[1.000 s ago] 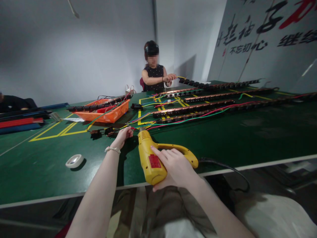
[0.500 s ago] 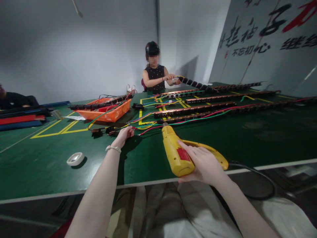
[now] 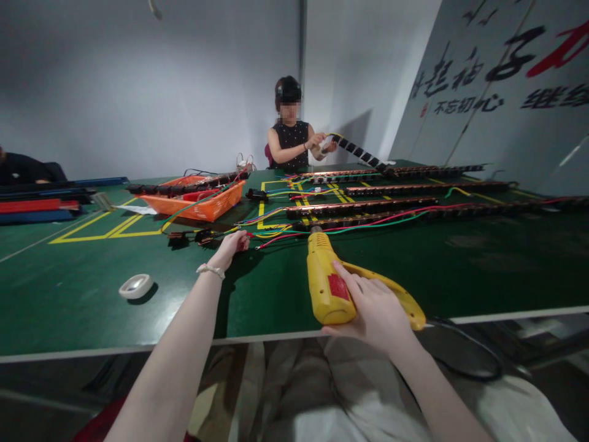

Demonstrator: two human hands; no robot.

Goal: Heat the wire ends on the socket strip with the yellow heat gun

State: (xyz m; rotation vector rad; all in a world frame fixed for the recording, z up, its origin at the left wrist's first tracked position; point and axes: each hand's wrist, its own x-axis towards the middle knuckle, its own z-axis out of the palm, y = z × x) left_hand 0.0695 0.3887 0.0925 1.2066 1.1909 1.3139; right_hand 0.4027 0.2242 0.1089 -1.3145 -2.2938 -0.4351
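My right hand (image 3: 375,307) is wrapped around a yellow heat gun (image 3: 329,285) with a red label. The gun's nozzle points away from me, close to the near copper-coloured strip (image 3: 359,220) and its wires. My left hand (image 3: 234,245) is closed in a pinch on the wires at the strip's left end; the fingertips partly hide what they grip. Just right of those fingers, a red wire (image 3: 280,238) ends in a small ring terminal. A green wire (image 3: 350,231) runs along the strip. Small black connectors (image 3: 177,239) lie left of my left hand.
An orange basket (image 3: 211,207) holding strips and wires stands at back left. A roll of white tape (image 3: 136,286) lies on the green table (image 3: 83,319). Across the table a co-worker (image 3: 289,144) holds a black-banded strip (image 3: 361,153). A black cord (image 3: 478,334) trails from the heat gun.
The heat gun's nozzle has shifted slightly right along the wires. My left hand keeps its pinch in about the same place. Across the table, the co-worker's strip is bent up more.
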